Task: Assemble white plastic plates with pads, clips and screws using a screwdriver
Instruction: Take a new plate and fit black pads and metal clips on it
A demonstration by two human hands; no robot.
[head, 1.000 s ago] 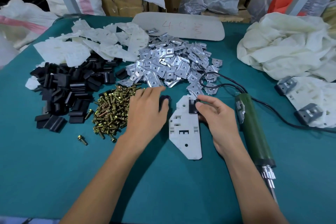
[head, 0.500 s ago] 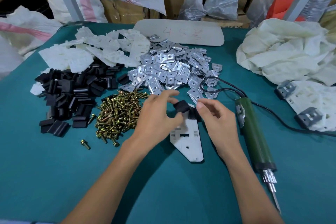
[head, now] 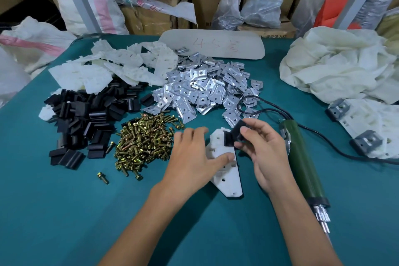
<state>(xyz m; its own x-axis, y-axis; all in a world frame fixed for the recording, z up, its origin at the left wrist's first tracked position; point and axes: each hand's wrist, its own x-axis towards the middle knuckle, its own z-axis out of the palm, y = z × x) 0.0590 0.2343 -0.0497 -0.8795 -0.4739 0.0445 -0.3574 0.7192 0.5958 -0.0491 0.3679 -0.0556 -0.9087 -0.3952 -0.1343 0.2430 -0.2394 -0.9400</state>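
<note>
At frame centre the left hand [head: 191, 155] lies flat with fingers spread, pressing the white plate [head: 226, 170] onto the teal table [head: 64, 211]; the right hand [head: 262, 147] pinches a black pad [head: 238, 130] at the plate's upper end. The green screwdriver [head: 302, 162] lies just right of that hand; screws [head: 144, 140] sit left of centre.

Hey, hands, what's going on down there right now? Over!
Left hand flat on white plate, steadying it. Right hand pinching black pad over plate's top end. Screwdriver lying idle beside right hand. Nothing in the way.
</note>
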